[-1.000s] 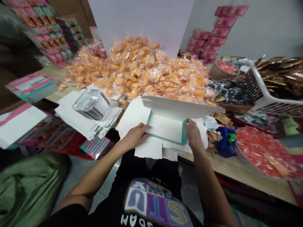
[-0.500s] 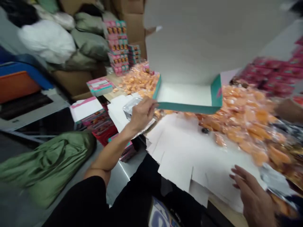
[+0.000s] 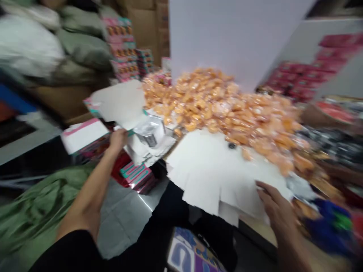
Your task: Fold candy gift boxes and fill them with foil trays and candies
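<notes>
Left hand (image 3: 118, 139): nearer; closed on the edge of the box (image 3: 120, 101).
Box position: just beyond that hand, beside the trays (image 3: 150, 130); long axis unclear.
Right hand (image 3: 274, 202): part-open, nothing visible held, at the cards (image 3: 210, 166).

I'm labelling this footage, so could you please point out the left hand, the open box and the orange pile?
Left hand (image 3: 118, 139): head view, middle of the hand.
Open box (image 3: 119, 102): head view, its white inner face.
Orange pile (image 3: 211, 104): head view, middle of the heap.

Packets (image 3: 212, 100) behind card sheets (image 3: 202, 166)
</notes>
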The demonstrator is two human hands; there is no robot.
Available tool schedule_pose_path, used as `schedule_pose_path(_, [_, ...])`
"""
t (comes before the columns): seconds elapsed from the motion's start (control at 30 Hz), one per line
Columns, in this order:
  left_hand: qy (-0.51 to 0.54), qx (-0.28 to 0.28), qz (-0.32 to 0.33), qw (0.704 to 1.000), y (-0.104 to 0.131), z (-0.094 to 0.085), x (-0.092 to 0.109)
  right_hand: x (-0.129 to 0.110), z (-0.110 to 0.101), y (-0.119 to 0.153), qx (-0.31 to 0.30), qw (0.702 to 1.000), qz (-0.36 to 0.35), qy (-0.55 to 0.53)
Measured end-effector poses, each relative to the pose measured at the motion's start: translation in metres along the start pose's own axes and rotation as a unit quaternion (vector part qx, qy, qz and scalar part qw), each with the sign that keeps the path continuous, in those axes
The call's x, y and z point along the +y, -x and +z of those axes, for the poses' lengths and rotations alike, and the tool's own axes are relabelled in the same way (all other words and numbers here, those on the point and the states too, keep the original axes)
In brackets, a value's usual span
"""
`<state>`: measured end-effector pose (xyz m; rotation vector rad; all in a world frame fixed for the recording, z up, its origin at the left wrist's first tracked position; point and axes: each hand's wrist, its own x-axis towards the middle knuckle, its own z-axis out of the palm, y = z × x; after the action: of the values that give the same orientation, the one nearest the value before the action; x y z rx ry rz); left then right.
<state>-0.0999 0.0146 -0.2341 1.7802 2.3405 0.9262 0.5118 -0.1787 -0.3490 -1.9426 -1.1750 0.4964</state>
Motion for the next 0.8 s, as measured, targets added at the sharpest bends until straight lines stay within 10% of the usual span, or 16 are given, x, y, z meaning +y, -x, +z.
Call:
schedule_pose_path(0.1, [-0.004, -0.023, 0.014, 1.0, 0.009, -0.011, 0.007, -0.01, -0.007, 0.002, 0.007, 1.0, -0.01, -0.02])
schedule_pose_path(0.27, [0.065, 0.129, 0.092, 0.985, 0.071, -0.023, 0.067, -0.029, 0.0, 0.012, 0.042, 0.985, -0.136, 0.099])
schedule_pose_path(0.43, [0.27, -0.263, 0.124, 0.918, 0.162, 0.059, 0.169, -0.096, 0.077, -0.024, -0.12, 0.889, -0.36, 0.255])
schedule_pose_path(0.6, [0.357, -0.315, -0.14, 0.868, 0.165, 0.124, 0.207, -0.098, 0.102, -0.11, -0.128, 0.877, -0.296, 0.356])
schedule_pose_path(0.8, [0.372, -0.334, -0.157, 0.852, 0.154, 0.133, 0.195, -0.059, 0.091, -0.141, -0.036, 0.893, -0.265, 0.362])
